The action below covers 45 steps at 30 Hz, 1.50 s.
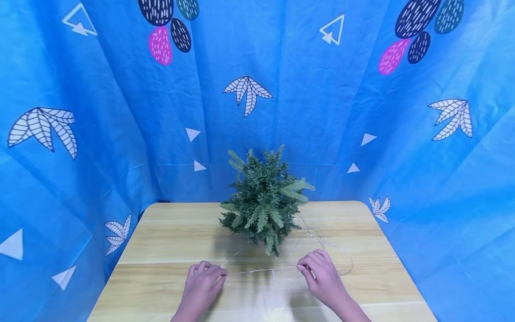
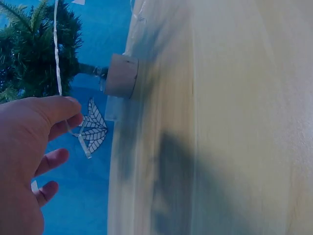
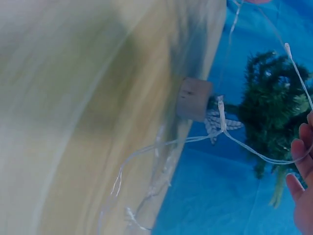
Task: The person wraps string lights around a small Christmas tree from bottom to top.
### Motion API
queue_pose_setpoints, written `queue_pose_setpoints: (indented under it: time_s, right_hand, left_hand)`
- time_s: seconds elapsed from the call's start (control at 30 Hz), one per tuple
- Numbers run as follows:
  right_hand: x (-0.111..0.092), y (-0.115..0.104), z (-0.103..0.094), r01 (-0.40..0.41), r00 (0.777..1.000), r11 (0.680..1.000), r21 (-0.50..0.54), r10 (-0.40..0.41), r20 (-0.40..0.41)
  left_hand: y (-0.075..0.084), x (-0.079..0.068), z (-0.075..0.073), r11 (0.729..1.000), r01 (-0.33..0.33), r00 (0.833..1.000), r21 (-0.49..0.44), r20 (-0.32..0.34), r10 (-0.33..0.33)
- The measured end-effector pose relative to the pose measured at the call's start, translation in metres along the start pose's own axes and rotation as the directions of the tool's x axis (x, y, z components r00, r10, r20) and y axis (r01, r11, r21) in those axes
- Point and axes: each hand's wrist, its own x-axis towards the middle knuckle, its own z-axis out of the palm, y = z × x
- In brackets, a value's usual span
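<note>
My left hand [image 1: 203, 286] pinches a clear string of fairy lights [image 1: 257, 271] between thumb and forefinger, in front of the tree. In the left wrist view a small clear bulb [image 2: 84, 146] dangles below those fingertips. Further right, my right hand [image 1: 323, 278] holds another part of the string, which spans between both hands. Its slack hangs in a loop past the right fingers [image 3: 301, 156] and trails behind toward the table. Just beyond the hands stands a small artificial Christmas tree [image 1: 263, 201]; its round, light brown base [image 2: 121, 76] shows in both wrist views.
Loose coils of light string [image 1: 318, 235] lie on the wood-grain table [image 1: 161, 250] to the right of the tree. A blue patterned curtain [image 1: 310, 112] surrounds the table at the back and both sides.
</note>
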Motion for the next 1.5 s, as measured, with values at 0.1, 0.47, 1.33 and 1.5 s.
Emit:
queue_pose_setpoints:
  time_s: [0.1,0.47,1.33,1.5]
  right_hand:
    - [0.006,-0.001,-0.003,0.019,1.000,1.000,0.007,-0.019,-0.021]
    - [0.021,-0.011,-0.012,0.051,0.996,0.998,0.047,-0.047,-0.073]
    - [0.051,-0.036,-0.012,0.151,0.980,0.982,0.113,-0.134,-0.146]
    - [0.058,-0.038,-0.016,0.169,0.973,0.974,0.147,-0.142,-0.183]
  left_hand:
    - [-0.001,0.003,0.000,1.000,0.022,1.000,-0.006,-0.018,-0.022]
    - [-0.008,0.024,-0.011,0.993,0.097,0.981,-0.065,-0.160,-0.106]
    - [-0.019,0.092,-0.024,0.962,0.250,0.921,-0.107,-0.280,-0.271]
    - [-0.016,0.099,-0.027,0.960,0.256,0.918,-0.115,-0.283,-0.278]
